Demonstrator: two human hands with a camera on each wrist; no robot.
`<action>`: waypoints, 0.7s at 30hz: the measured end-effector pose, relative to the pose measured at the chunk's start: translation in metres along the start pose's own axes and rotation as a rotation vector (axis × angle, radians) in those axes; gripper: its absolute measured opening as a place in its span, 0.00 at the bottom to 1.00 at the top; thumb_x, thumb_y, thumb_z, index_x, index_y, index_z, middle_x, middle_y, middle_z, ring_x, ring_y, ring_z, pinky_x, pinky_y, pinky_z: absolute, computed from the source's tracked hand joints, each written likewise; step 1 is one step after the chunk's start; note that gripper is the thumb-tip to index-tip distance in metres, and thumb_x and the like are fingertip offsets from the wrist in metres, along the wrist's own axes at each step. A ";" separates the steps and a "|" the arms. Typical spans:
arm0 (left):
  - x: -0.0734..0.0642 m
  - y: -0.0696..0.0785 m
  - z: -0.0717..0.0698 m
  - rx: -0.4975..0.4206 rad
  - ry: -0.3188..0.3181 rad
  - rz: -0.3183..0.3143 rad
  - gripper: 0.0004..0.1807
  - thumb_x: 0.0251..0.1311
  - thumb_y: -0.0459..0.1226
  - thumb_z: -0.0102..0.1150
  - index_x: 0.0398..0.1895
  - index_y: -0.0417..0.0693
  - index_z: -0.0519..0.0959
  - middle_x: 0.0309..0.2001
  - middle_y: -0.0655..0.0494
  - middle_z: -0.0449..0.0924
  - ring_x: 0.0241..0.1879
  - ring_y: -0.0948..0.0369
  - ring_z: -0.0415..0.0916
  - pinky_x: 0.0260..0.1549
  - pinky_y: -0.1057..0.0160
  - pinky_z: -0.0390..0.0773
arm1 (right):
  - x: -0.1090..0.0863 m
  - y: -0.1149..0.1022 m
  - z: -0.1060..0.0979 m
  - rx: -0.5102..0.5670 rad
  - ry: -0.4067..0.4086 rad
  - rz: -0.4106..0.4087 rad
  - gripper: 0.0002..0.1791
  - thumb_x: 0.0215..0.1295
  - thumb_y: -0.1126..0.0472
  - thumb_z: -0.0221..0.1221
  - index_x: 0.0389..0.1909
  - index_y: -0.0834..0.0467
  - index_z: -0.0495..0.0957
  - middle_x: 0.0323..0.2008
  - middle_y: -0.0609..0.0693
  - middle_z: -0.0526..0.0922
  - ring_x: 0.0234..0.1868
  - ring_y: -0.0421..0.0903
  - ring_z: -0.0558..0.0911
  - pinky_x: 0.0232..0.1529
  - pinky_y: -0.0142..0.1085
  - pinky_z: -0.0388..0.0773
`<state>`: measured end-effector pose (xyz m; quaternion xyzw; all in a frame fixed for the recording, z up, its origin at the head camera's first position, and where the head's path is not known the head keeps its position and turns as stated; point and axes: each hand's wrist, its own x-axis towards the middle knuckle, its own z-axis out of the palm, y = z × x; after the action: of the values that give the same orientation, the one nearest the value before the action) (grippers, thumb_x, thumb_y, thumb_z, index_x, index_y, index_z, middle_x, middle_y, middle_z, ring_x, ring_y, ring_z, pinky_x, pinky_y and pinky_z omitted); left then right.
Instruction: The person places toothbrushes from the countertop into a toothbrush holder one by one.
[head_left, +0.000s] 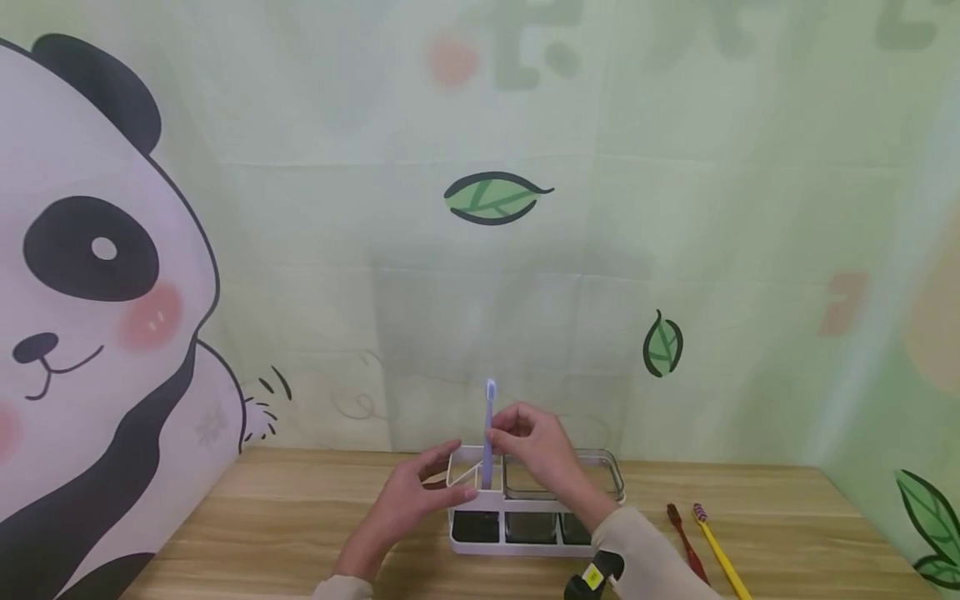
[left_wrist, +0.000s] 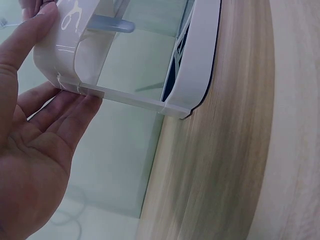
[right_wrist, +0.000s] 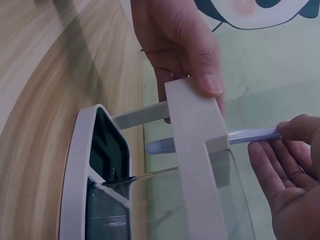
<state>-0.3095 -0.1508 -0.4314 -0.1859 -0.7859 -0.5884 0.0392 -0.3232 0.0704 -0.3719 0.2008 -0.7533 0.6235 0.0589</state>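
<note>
A white two-tier toothbrush holder (head_left: 491, 502) stands on the wooden table, with divided slots above and dark compartments below. My left hand (head_left: 408, 496) grips the upper left corner of its top tier, thumb in front and fingers behind. Between the thumb and fingers of my right hand (head_left: 543, 450), a lavender toothbrush (head_left: 489, 421) is pinched, upright with its bristles up. Its handle (right_wrist: 160, 146) passes down through a slot in the top tier, and the rounded end (left_wrist: 125, 25) hangs above the lower tier.
Right of the holder lie a dark red toothbrush (head_left: 684, 533) and a yellow toothbrush (head_left: 718, 546) on the table (head_left: 795, 517). A clear tray (head_left: 600, 477) fills the holder's upper right part. A printed panda backdrop (head_left: 300, 250) hangs behind.
</note>
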 end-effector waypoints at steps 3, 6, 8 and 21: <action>0.000 0.000 0.000 -0.007 0.000 0.001 0.41 0.61 0.43 0.78 0.75 0.38 0.73 0.68 0.34 0.76 0.65 0.37 0.77 0.60 0.44 0.81 | 0.000 0.003 0.001 -0.012 -0.004 0.000 0.05 0.71 0.69 0.67 0.43 0.67 0.82 0.38 0.54 0.88 0.40 0.49 0.87 0.46 0.43 0.89; 0.000 0.001 0.000 -0.009 -0.002 0.000 0.41 0.62 0.43 0.78 0.75 0.38 0.73 0.68 0.33 0.76 0.65 0.37 0.77 0.60 0.44 0.81 | 0.000 0.005 0.001 -0.022 -0.011 0.000 0.06 0.71 0.69 0.68 0.43 0.66 0.82 0.38 0.54 0.88 0.40 0.49 0.86 0.46 0.42 0.88; 0.000 0.000 0.000 -0.013 -0.004 -0.002 0.41 0.62 0.43 0.78 0.75 0.38 0.72 0.68 0.33 0.76 0.65 0.37 0.76 0.60 0.44 0.81 | 0.000 0.007 0.001 -0.027 -0.018 0.001 0.06 0.71 0.68 0.68 0.43 0.66 0.82 0.38 0.53 0.88 0.40 0.48 0.86 0.45 0.41 0.88; 0.000 -0.001 -0.001 -0.027 -0.012 0.005 0.41 0.62 0.42 0.78 0.75 0.38 0.72 0.69 0.34 0.75 0.65 0.38 0.76 0.60 0.45 0.81 | -0.003 0.011 0.003 -0.100 -0.031 -0.014 0.07 0.68 0.68 0.70 0.42 0.64 0.82 0.37 0.51 0.87 0.41 0.47 0.85 0.46 0.40 0.86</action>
<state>-0.3103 -0.1516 -0.4318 -0.1917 -0.7777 -0.5977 0.0335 -0.3244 0.0693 -0.3842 0.2125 -0.7830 0.5814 0.0613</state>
